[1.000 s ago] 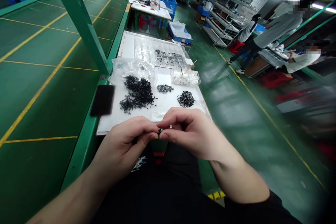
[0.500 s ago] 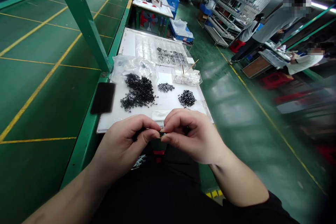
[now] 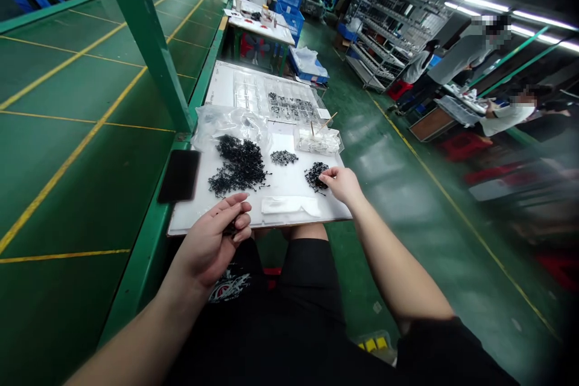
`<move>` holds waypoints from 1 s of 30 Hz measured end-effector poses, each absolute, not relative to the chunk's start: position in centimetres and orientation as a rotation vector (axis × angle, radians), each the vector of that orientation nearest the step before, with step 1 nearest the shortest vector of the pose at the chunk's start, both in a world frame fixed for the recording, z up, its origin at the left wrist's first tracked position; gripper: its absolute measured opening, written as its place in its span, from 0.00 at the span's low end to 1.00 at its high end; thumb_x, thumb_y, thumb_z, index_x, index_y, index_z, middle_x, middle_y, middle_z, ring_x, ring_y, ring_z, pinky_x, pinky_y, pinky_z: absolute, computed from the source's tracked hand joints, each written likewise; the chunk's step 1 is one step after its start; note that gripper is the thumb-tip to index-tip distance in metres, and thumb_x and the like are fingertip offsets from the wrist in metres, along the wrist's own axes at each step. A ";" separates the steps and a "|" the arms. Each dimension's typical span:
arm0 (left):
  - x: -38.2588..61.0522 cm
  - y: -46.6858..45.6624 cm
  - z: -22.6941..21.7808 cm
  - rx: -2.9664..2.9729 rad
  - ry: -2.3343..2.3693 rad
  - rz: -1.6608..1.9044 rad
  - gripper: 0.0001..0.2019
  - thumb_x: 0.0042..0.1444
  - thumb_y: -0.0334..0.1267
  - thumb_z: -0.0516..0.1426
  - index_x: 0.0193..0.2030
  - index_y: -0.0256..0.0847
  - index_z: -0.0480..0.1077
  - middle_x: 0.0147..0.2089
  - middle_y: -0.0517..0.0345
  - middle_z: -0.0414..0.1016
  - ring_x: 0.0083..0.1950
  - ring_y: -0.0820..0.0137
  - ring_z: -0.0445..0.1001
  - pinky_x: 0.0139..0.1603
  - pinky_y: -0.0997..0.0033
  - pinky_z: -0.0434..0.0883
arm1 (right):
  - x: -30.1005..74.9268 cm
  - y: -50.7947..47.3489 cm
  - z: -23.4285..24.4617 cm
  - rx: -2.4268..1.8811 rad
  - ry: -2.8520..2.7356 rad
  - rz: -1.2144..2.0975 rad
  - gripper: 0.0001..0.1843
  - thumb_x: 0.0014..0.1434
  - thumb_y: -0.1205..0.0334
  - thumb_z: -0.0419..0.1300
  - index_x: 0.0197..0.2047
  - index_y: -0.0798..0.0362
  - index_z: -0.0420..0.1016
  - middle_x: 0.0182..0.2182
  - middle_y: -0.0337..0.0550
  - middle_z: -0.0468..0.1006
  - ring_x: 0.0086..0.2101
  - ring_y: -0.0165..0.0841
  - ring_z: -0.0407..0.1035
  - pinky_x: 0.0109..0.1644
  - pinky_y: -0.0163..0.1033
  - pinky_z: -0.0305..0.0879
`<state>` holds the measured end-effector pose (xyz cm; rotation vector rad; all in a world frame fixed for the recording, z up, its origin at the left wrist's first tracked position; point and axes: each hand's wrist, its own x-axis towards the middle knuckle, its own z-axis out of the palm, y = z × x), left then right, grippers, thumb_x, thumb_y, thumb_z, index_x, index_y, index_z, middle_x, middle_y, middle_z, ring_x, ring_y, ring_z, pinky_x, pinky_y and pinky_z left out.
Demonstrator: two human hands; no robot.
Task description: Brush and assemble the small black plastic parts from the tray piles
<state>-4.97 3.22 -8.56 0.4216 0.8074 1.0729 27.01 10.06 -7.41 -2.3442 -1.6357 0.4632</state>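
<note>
The left hand (image 3: 211, 242) curls loosely around a small black part (image 3: 231, 228), near a larger heap of black parts (image 3: 237, 166) on a white board (image 3: 192, 220). Farther right, the right hand's (image 3: 341, 186) narrowed fingertips (image 3: 324, 175) touch a smaller black heap (image 3: 316, 176); any grip is hard to tell.

black short-sleeved top (image 3: 446, 350), black shorts (image 3: 312, 271), white-and-red graphic print (image 3: 230, 286)

Two hands (image 3: 210, 244), three black piles (image 3: 237, 166), one phone (image 3: 180, 176), one plastic bag (image 3: 230, 126)
</note>
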 end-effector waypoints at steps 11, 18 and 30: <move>-4.2 3.2 -7.9 0.382 0.785 1.122 0.13 0.63 0.20 0.61 0.50 0.36 0.81 0.48 0.47 0.82 0.37 0.73 0.78 0.31 0.78 0.77 | 21.4 7.8 -13.7 -2.325 -2.192 0.547 0.13 0.70 0.55 0.66 0.51 0.55 0.81 0.48 0.47 0.83 0.49 0.39 0.78 0.58 0.52 0.75; -4.0 2.8 -7.2 0.426 0.780 1.061 0.11 0.64 0.23 0.63 0.52 0.33 0.79 0.54 0.36 0.84 0.36 0.71 0.81 0.29 0.79 0.77 | 20.6 8.1 -11.0 -2.222 -2.215 0.543 0.11 0.68 0.64 0.65 0.51 0.56 0.82 0.44 0.50 0.84 0.48 0.43 0.78 0.56 0.50 0.74; -3.6 2.1 -6.8 0.735 0.685 0.865 0.22 0.68 0.42 0.65 0.66 0.41 0.72 0.22 0.67 0.65 0.22 0.79 0.60 0.23 0.83 0.58 | 15.4 1.9 -2.1 -1.243 -2.233 0.620 0.09 0.70 0.63 0.63 0.51 0.48 0.83 0.49 0.44 0.77 0.40 0.31 0.75 0.43 0.37 0.71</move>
